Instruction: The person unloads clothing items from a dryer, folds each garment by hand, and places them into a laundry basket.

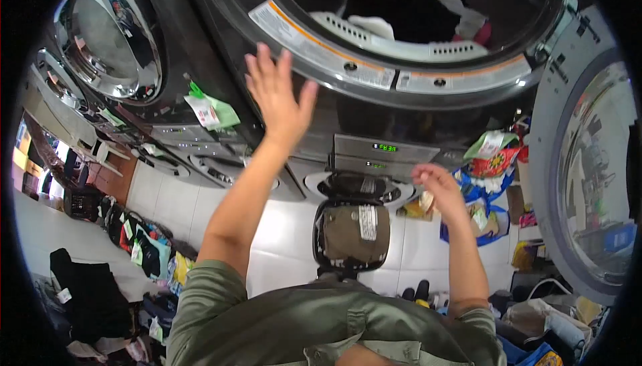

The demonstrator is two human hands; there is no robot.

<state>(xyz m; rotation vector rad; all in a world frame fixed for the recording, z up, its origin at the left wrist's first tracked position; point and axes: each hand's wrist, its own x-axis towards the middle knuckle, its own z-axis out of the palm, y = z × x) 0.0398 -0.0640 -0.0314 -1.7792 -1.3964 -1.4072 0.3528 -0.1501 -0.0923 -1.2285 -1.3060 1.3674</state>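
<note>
My left hand (277, 98) is raised with its fingers spread, at the lower left of the open dryer's rim (321, 58), and nothing is in it. Whether it touches the dark front panel is unclear. My right hand (435, 182) is lower, right of the green-lit display panel (386, 149), its fingers curled; anything inside them is too small to make out. Dark clothes (401, 5) and some pale and pink pieces lie in the drum. The dryer's round door (595, 165) hangs open at the right. Below, a basket holds a folded brown cloth (351, 232).
Another machine with a round glass door (110, 35) is at the left. Bags of clothes (485, 222) stand on the floor at the right. Black clothes (93, 296) and other laundry lie at the lower left, and more laundry (548, 319) at the lower right.
</note>
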